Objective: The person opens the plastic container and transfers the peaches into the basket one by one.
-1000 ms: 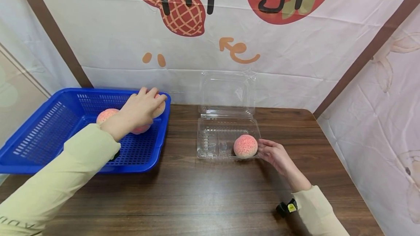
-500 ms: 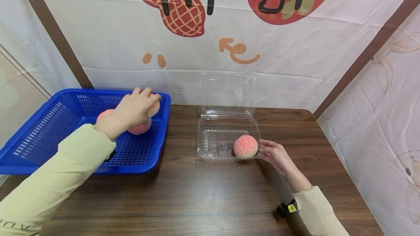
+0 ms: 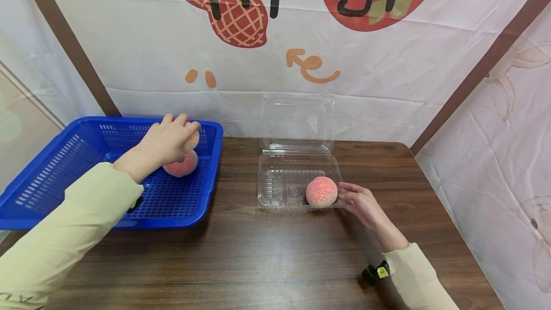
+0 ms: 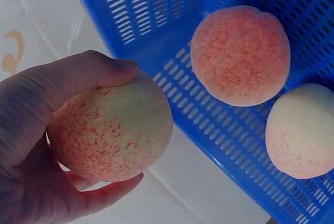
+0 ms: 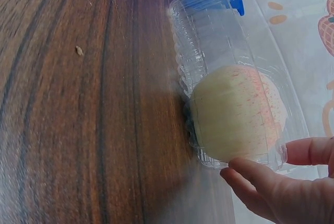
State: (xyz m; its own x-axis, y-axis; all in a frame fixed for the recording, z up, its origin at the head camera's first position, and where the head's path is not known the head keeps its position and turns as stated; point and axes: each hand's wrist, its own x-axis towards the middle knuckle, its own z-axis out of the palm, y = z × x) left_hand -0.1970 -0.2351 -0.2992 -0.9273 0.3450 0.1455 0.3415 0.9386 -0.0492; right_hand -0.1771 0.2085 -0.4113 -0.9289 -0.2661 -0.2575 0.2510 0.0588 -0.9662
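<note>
A peach point(image 4: 112, 130) is held by the left hand point(image 3: 165, 140), its thumb and fingers point(image 4: 110, 197) curved round opposite sides and parted about as wide as the fruit; rolling loose is probably best prevented by such a grip. Below these fingers, inside the blue basket point(image 3: 172, 202), a redder peach point(image 4: 240, 56) and a paler peach point(image 4: 302, 130) are seen close together; whether they touch cannot be told. They are likely stopped from rolling off by the basket's walls.

The rim of the clear container point(image 3: 275, 188) appears to be pinched by the right hand point(image 3: 360, 204), its thumb and fingers only a little apart, presumably because so light a shell would slide easily if unheld. Just left of those fingertips, in the nearest corner, a boxed peach point(image 3: 322, 192) is set. Beyond the right fingers, the lid point(image 3: 297, 121) is raised, so access from above is left free. Basket and container are carried by the worktop point(image 3: 258, 262).
</note>
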